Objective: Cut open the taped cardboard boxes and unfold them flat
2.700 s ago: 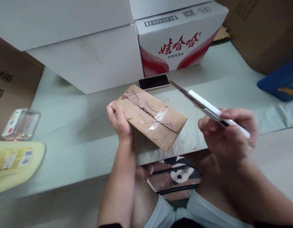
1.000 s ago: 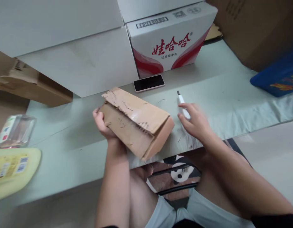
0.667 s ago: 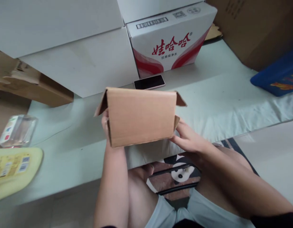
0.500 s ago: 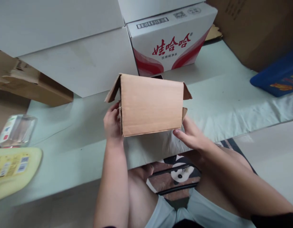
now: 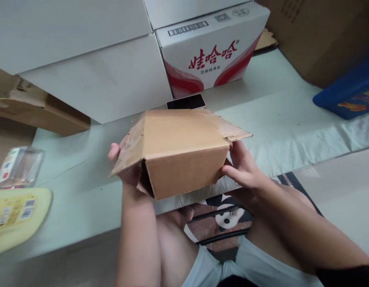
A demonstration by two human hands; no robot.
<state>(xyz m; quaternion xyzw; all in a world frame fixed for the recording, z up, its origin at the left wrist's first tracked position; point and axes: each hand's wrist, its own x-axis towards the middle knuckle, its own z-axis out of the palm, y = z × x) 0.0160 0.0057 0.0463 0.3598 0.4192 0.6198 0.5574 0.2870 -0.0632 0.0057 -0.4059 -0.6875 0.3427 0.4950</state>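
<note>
Green cloth (image 5: pixel 292 119) spread as ground; white boxes (image 5: pixel 97 83) stacked at back. Carton (image 5: pixel 184 135) held up between left hand (image 5: pixel 129 176) and right hand (image 5: pixel 243 168), near cloth's front edge, flaps (image 5: pixel 132 147) splayed at both ends. Left hand grasps left end, partly hidden by flap; right hand grasps right end. Phone (image 5: pixel 187 102) just beyond carton; yellow bottle (image 5: pixel 19 219) left of left hand.

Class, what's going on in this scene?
Someone is holding a brown cardboard box between the left hand and the right hand, one at each end. Flaps stick out at both ends. Behind the box, a phone lies on a cloth-covered surface, close to a red-and-white carton.
</note>
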